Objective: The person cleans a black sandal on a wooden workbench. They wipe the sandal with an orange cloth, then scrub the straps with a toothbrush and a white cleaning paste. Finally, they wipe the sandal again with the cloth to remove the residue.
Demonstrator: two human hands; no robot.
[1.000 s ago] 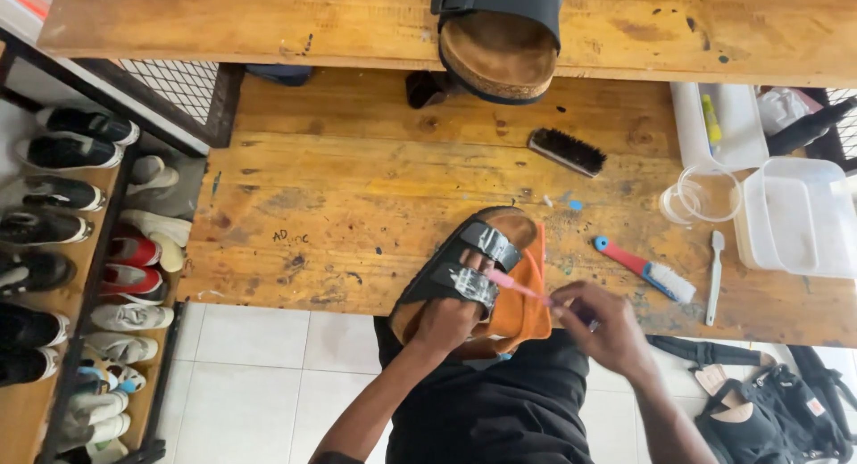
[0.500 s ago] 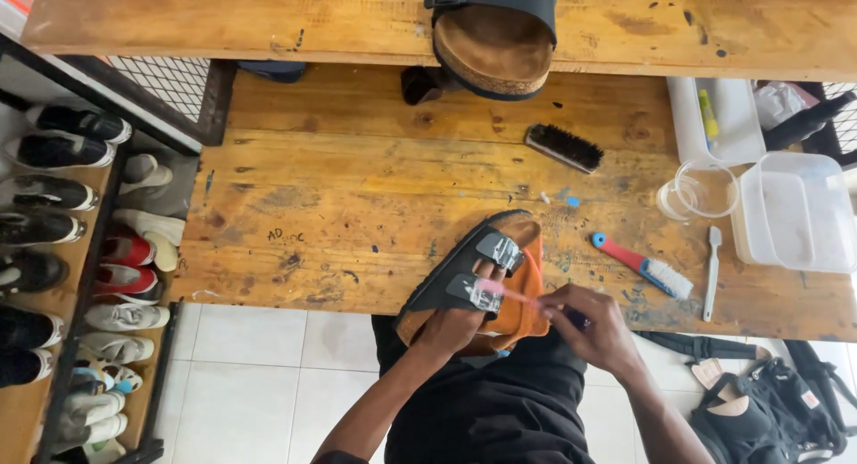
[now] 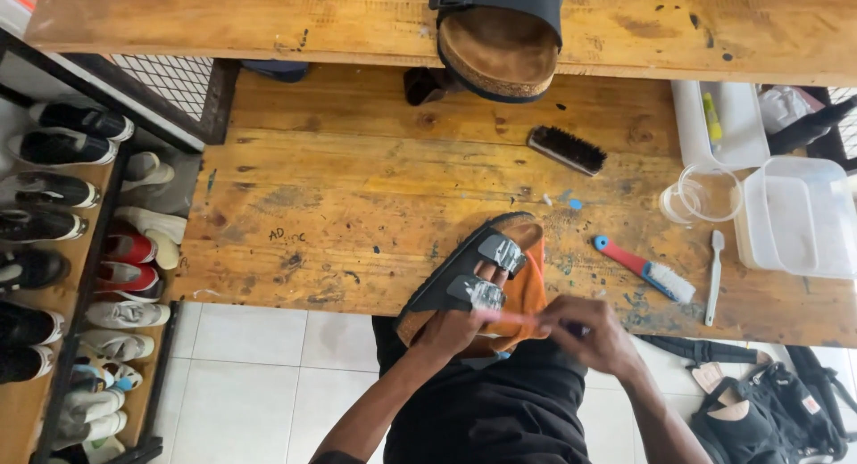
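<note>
A black two-strap sandal [image 3: 464, 269] with silver buckles lies tilted over the near edge of the wooden workbench [image 3: 357, 205], with an orange cloth [image 3: 527, 290] under it. My left hand [image 3: 446, 330] grips the sandal's heel end from below. My right hand [image 3: 594, 335] holds a thin pink-handled brush [image 3: 513, 317] whose tip points at the lower buckle. A second black sandal [image 3: 500, 36] with a cork footbed sits on the upper shelf.
On the bench lie a black bristle brush [image 3: 567, 149], a red-and-blue brush [image 3: 643, 268], a white toothbrush [image 3: 712, 277], a clear cup [image 3: 701, 194] and clear plastic containers [image 3: 794, 214]. A shoe rack [image 3: 62, 250] stands at the left. A black bag [image 3: 777, 410] lies on the tiled floor.
The sandal and both hands have shifted slightly toward me at the bench edge. My right hand keeps working the thin brush at the buckles.
</note>
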